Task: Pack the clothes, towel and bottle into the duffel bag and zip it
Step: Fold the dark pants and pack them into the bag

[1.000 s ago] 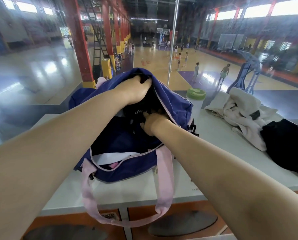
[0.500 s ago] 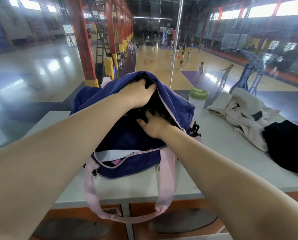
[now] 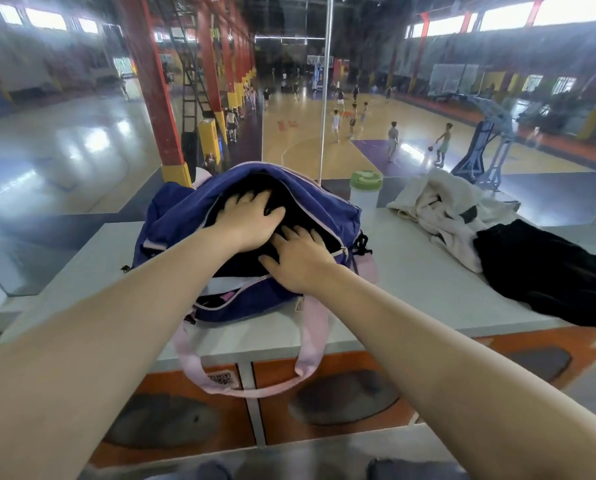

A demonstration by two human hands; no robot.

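A navy duffel bag (image 3: 185, 216) with pink straps lies unzipped on the grey ledge (image 3: 410, 292). Dark cloth (image 3: 310, 209) fills its opening. My left hand (image 3: 251, 220) lies flat on that cloth with fingers spread. My right hand (image 3: 300, 261) presses flat beside it, nearer the front edge of the opening. A white bottle with a green lid (image 3: 365, 188) stands behind the bag to the right. A cream towel or garment (image 3: 442, 206) lies crumpled further right, with a black garment (image 3: 546, 271) spread next to it.
A glass pane rises just behind the ledge, with a sports hall and players beyond. A pink strap (image 3: 310, 344) hangs over the ledge's front edge above an orange panel (image 3: 324, 372).
My left hand let go of the bag's upper flap and now lies flat on the dark cloth. My right hand came out of the opening and spread beside it.
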